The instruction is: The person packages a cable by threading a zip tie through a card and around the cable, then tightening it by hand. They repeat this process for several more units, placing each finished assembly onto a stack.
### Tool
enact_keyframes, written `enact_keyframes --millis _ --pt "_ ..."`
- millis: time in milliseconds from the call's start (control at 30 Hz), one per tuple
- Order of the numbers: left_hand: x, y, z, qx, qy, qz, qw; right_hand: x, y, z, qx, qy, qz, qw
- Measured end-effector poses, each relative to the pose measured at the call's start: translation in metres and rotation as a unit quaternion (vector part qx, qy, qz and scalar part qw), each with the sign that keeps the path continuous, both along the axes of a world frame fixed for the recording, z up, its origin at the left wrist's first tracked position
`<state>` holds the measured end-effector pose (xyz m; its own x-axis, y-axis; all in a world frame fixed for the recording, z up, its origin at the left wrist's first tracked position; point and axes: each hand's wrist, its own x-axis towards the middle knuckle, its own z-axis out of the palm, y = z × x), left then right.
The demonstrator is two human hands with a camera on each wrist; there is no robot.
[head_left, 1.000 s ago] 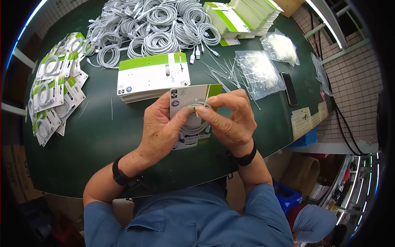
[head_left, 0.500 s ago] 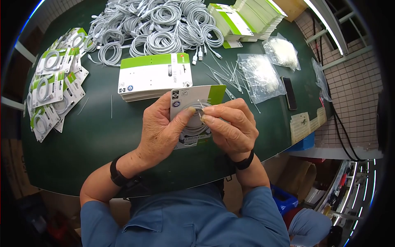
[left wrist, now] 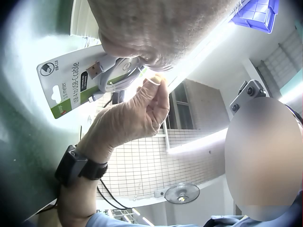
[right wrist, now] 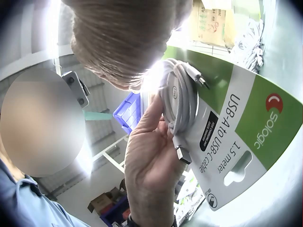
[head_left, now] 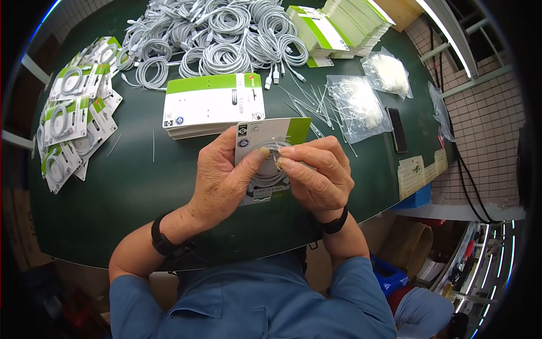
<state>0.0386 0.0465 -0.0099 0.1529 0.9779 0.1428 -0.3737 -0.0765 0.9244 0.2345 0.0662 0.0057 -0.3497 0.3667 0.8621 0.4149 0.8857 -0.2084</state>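
Observation:
A white-and-green cable packaging card (head_left: 298,129) stands tilted between the hands in the head view, with a coiled white USB cable (right wrist: 180,101) against its face. My left hand (head_left: 223,169) grips the card and coil, thumb pressed over the coil and fingers hidden behind the card. At the coil's middle, my right hand (head_left: 323,176) pinches a thin white cable tie (left wrist: 154,82) between thumb and index finger. The right wrist view shows the cable's USB-A plug (right wrist: 182,154) below the coil and its smaller plug (right wrist: 201,79) above.
Ahead lies a stack of cards (head_left: 212,101), with a heap of coiled cables (head_left: 226,56) behind. Finished-looking cabled cards (head_left: 70,118) are piled left. Loose ties (head_left: 316,104), bags of ties (head_left: 355,107), a phone (head_left: 397,130) and more stacked cards (head_left: 353,25) lie right.
The right fingertips have drawn slightly away from the left thumb, their index finger straighter, still pinching the tie. The left hand keeps its grip; in the last half second little has moved.

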Motion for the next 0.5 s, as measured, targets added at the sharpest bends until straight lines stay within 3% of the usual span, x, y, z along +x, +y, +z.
enact_keyframes --millis 433,500 --pt "0.0027 -0.0016 -0.0016 -0.003 -0.009 0.008 1.000 -0.0058 0.0062 -0.0019 -0.022 0.014 -0.007 1.000" --pt "0.0020 -0.0028 -0.0049 0.014 0.040 0.009 0.999 -0.0074 0.0089 -0.0021 -0.049 0.026 -0.010 0.998"
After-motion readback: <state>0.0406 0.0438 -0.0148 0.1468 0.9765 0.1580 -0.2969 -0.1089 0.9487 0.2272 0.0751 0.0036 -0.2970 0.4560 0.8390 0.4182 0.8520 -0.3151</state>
